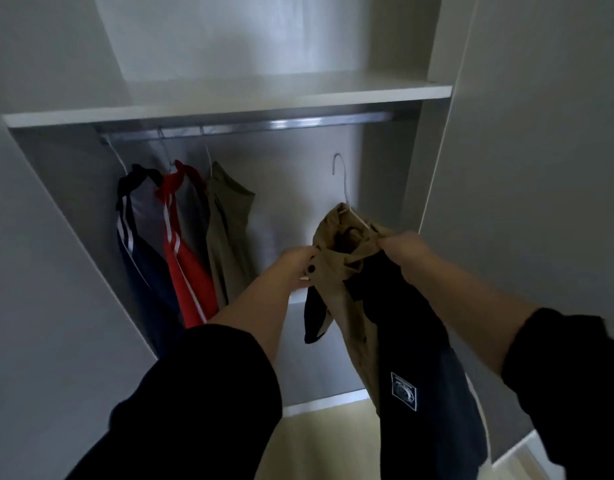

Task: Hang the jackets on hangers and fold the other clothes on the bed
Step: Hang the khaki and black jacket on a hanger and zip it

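Left hand point(296, 268): fingers closed, pinching the front edge of a tan-and-navy jacket point(374, 306) beside its dark button. Right hand point(400, 249): closed, gripping the jacket's collar. Both forearms reach forward; the jacket, on a white hanger point(343, 188), is held before the open wardrobe point(229, 98), below its rail point(281, 125), right of three hung garments point(180, 237).

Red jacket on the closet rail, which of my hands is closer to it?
Left. The left hand grips one edge of the tan jacket, just right of the red jacket; the right hand grips its other side, farther right.
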